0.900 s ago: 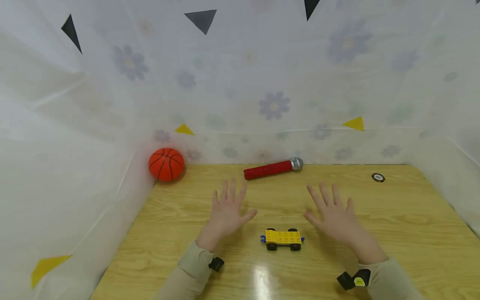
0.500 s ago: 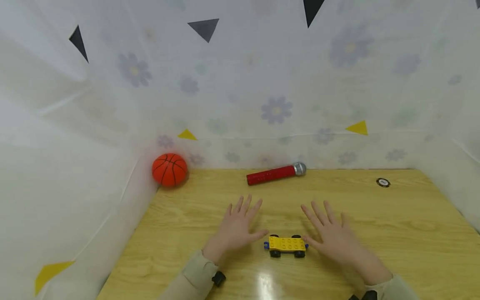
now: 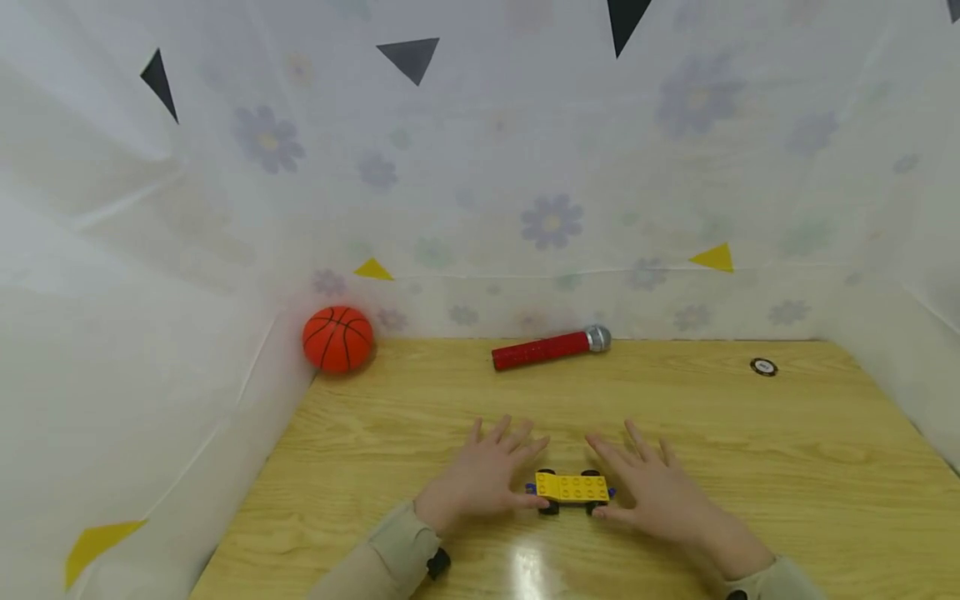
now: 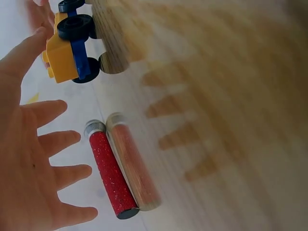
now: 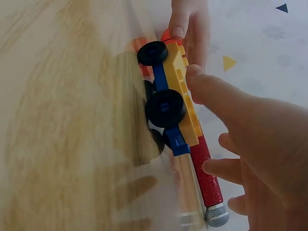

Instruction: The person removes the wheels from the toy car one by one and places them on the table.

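Observation:
A small yellow brick car (image 3: 572, 488) with black wheels and blue axles stands on the wooden table (image 3: 750, 467), near the front middle. My left hand (image 3: 483, 475) lies flat just left of it, fingers spread, thumb at the car's left end. My right hand (image 3: 652, 487) lies flat on its right, thumb by the right wheels. In the left wrist view the car (image 4: 67, 48) sits just past my left thumb, which looks close to it. In the right wrist view my right thumb touches the car's (image 5: 173, 96) yellow body. Neither hand curls round it.
An orange basketball (image 3: 337, 338) rests in the back left corner. A red toy microphone (image 3: 549, 349) with a silver head lies along the back edge. A small round black-and-white disc (image 3: 762, 367) sits at the back right. Flowered cloth walls enclose three sides.
Both hands have drawn back toward me and inward, from spread apart beyond the car to flanking it, thumbs now at its two ends. The car has not moved.

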`<move>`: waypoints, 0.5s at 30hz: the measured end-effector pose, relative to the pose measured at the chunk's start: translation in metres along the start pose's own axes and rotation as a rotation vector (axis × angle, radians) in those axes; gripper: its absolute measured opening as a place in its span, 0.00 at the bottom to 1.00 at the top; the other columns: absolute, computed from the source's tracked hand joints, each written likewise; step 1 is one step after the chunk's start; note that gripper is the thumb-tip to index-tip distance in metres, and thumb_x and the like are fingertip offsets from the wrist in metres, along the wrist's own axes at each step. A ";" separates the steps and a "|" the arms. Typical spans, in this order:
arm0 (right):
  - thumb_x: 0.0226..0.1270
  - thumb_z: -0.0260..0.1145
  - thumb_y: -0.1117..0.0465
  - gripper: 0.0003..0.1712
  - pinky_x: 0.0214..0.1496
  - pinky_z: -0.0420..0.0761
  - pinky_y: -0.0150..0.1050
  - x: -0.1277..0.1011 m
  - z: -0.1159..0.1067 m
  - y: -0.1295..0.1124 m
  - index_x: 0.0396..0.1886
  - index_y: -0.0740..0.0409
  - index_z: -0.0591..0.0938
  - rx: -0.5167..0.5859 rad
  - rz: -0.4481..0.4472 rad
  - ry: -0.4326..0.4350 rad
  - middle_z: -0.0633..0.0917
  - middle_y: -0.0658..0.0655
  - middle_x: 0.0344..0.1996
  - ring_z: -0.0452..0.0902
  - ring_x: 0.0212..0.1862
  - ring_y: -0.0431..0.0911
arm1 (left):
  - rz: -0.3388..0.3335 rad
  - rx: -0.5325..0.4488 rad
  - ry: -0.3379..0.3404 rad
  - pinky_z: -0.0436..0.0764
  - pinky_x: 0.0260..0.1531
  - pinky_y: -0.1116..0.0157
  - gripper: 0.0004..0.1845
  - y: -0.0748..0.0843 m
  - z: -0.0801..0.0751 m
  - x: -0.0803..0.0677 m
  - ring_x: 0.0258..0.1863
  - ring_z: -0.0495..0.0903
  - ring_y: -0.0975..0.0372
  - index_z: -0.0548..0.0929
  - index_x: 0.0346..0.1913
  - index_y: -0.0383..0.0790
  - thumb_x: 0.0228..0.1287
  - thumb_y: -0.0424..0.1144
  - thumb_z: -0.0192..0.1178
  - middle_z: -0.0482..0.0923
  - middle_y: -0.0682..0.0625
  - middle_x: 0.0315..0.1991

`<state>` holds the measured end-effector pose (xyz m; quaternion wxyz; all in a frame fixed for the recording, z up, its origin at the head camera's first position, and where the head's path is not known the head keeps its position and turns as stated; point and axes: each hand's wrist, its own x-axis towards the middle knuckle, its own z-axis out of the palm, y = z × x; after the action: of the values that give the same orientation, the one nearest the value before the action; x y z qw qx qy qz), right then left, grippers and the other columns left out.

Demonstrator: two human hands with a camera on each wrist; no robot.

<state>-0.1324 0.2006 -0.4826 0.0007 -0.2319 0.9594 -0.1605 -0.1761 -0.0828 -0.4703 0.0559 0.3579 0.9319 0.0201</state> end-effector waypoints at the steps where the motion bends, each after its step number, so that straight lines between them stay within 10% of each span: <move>1: 0.56 0.62 0.25 0.54 0.66 0.50 0.80 0.000 0.001 0.000 0.79 0.38 0.56 0.004 -0.001 -0.004 0.72 0.49 0.71 0.47 0.77 0.67 | 0.008 0.005 -0.007 0.51 0.71 0.33 0.47 0.001 0.000 0.001 0.78 0.49 0.45 0.52 0.79 0.61 0.60 0.79 0.43 0.49 0.50 0.80; 15: 0.57 0.67 0.31 0.43 0.64 0.54 0.80 -0.004 0.006 0.007 0.70 0.44 0.74 -0.003 -0.054 -0.001 0.76 0.53 0.68 0.50 0.75 0.69 | 0.021 0.041 -0.060 0.53 0.72 0.35 0.34 0.006 -0.001 0.003 0.77 0.53 0.46 0.66 0.72 0.69 0.66 0.74 0.41 0.59 0.52 0.77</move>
<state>-0.1314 0.2065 -0.4904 -0.0033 -0.2576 0.9531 -0.1590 -0.1746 -0.0760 -0.4691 0.0761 0.3692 0.9262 -0.0092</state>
